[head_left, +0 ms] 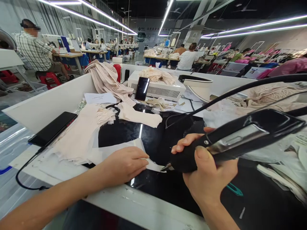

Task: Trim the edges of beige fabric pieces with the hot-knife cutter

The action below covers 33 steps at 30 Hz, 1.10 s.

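Note:
My right hand is wrapped round a black corded hand tool with a metal lever along its side. Its pointed metal tip touches the end of a thin white fabric strip on the glossy black work surface. With fingers together, my left hand holds that strip down just left of the tip. Beyond the left hand lies a pale pink fabric piece. A stack of similar pale pieces spreads to the left.
A phone with a cable lies at the left edge; another phone leans against a white vented box. The tool's black cable arches to the right. Fabric heaps fill the right side. A teal tool lies near my right wrist.

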Each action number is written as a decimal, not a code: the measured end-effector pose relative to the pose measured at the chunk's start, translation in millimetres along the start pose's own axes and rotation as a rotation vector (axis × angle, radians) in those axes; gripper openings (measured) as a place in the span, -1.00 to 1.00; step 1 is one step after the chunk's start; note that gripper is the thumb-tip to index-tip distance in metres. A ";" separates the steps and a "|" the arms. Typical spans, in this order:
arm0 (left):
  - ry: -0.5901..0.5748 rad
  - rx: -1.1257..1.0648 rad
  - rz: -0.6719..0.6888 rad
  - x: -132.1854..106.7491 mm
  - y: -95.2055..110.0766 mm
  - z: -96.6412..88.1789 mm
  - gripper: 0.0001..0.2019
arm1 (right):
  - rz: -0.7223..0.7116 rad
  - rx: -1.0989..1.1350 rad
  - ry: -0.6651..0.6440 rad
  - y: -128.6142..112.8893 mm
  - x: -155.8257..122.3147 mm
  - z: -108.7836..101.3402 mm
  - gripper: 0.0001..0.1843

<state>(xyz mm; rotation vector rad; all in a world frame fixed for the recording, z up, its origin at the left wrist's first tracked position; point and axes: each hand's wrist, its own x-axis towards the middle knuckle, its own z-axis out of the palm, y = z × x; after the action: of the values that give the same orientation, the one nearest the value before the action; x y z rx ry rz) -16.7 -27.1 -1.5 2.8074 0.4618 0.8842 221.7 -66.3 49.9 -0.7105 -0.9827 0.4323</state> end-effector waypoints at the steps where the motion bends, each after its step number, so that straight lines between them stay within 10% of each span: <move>1: -0.001 0.022 -0.014 0.0 -3.3 -5.7 -0.71 | -0.007 -0.010 0.006 2.1 3.2 -1.6 -0.47; 8: -0.212 0.118 -0.149 -15.3 -17.0 -29.8 -0.69 | -0.021 -0.016 0.077 13.7 23.2 -4.2 -0.41; 19: -0.398 -0.054 -0.347 3.3 20.4 -36.1 -0.73 | 0.012 0.025 -0.010 15.0 5.8 13.7 -0.44; 27: -0.391 -0.035 -0.182 42.0 -21.1 -35.9 -0.93 | -0.007 0.039 0.007 21.4 6.6 17.7 -0.47; 33: -0.496 -0.263 -0.089 67.5 -51.6 -18.4 -0.61 | -0.010 0.024 0.030 29.3 5.7 17.1 -0.49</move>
<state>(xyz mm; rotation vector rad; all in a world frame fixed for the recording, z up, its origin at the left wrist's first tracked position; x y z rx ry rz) 12.6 45.2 36.7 2.6038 0.3570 0.1928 209.2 -36.4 38.5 -0.6884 -0.9507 0.4225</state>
